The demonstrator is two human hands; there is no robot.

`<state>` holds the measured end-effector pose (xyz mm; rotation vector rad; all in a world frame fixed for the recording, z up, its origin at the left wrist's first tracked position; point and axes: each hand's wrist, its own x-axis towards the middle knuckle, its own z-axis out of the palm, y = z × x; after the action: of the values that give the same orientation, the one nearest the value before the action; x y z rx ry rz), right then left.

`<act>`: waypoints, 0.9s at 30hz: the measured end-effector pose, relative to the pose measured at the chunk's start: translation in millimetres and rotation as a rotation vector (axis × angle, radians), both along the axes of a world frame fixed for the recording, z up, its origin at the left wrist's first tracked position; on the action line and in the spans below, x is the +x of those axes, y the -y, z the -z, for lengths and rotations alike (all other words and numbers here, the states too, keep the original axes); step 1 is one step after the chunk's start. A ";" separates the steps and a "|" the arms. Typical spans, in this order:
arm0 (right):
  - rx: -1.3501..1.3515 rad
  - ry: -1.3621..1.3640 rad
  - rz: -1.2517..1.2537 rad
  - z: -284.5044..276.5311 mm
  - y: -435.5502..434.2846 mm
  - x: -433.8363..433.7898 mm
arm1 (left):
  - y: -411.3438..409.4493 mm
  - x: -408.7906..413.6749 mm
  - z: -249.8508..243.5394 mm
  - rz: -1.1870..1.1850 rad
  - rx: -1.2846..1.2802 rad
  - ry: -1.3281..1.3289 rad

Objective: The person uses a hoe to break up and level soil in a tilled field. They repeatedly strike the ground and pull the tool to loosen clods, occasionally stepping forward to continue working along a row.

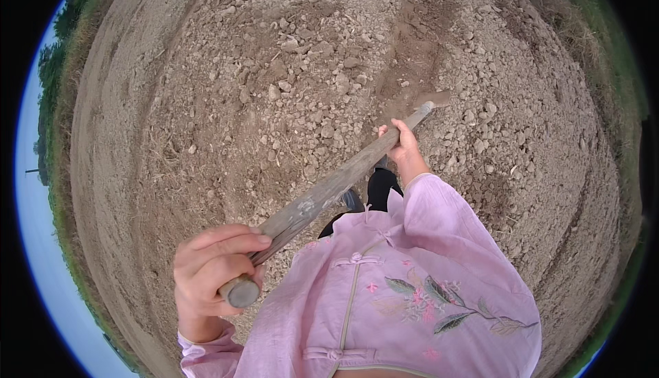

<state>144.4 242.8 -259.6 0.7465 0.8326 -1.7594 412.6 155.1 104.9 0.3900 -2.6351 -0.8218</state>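
Observation:
A long wooden handle of a hoe-like tool runs slantwise across my body. Near its butt end, at the lower left, my left hand is closed around it. Further down the shaft, my right hand grips it from the right side, with the thumb along the wood. The tool's head, soil-coloured, is at the far end, at the lower end of a shallow furrow; how deep its edge sits in the soil cannot be told.
Cloddy dry soil surrounds me, with loose lumps on both sides of the furrow. My shoes are partly hidden under the handle and my pink top. Dry grass borders the field on the right; trees stand far left.

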 end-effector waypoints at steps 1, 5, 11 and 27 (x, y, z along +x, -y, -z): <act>-0.012 0.012 0.027 1.7 2.8 2.2 | -3.2 -3.5 -22.0 -0.023 -0.140 -0.030; -0.165 0.062 -0.075 -66.8 20.7 35.5 | -8.9 -6.0 -85.2 0.011 -0.562 -0.127; -0.217 -0.013 0.072 -57.0 49.2 -22.1 | 31.3 -110.5 -31.1 0.230 -0.609 -0.194; 0.013 0.079 -0.140 -8.2 142.6 -25.3 | 114.0 -115.2 69.4 -0.028 -0.116 -0.300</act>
<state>119.1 100.3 -251.4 0.7433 0.8244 -1.5916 297.3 41.1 35.5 0.2501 -2.3787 -0.6578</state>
